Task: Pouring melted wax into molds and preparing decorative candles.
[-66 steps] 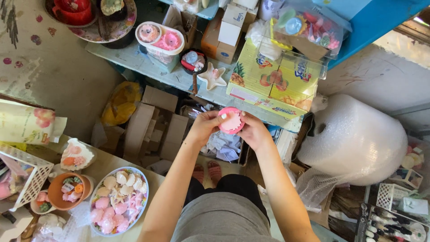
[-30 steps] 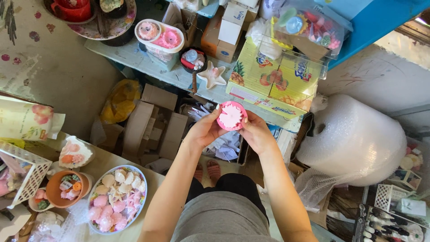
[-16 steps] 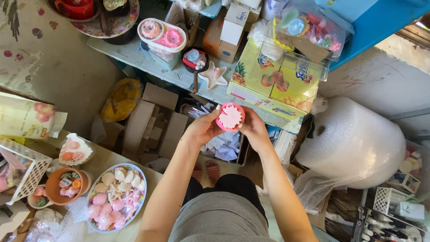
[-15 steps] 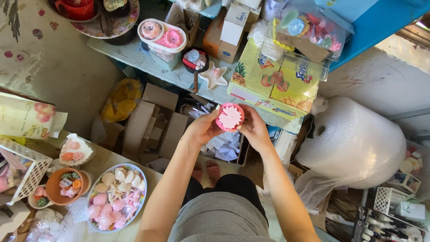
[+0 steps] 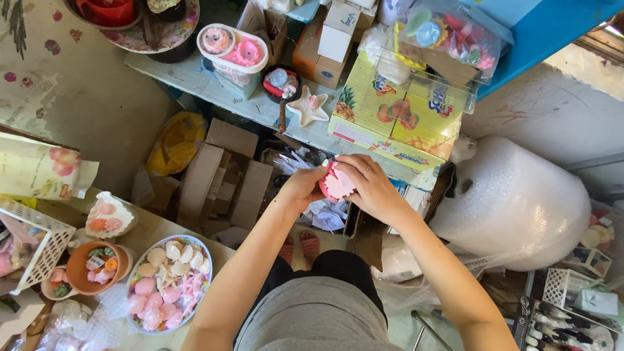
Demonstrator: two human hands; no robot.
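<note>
Both my hands hold a small round pink mould [image 5: 335,184] with a pale flower-shaped piece inside, out in front of me above the floor clutter. My left hand [image 5: 302,185] grips its left edge with the thumb on the rim. My right hand [image 5: 365,184] curls over the top and right side, fingers bent across the mould, hiding part of it. A ring shows on one right finger.
A plate of pink and cream moulded pieces [image 5: 169,283] and a terracotta bowl [image 5: 89,278] sit on the table at lower left. A white star dish [image 5: 307,107] and yellow fruit-printed box [image 5: 394,117] stand on the shelf ahead. Flattened cardboard [image 5: 221,175] lies below; a bubble-wrap roll [image 5: 517,205] is at right.
My right hand has moved over the top of the mould and now covers it more. The mould has tilted, so its flower face is partly hidden. Both arms shifted slightly right.
</note>
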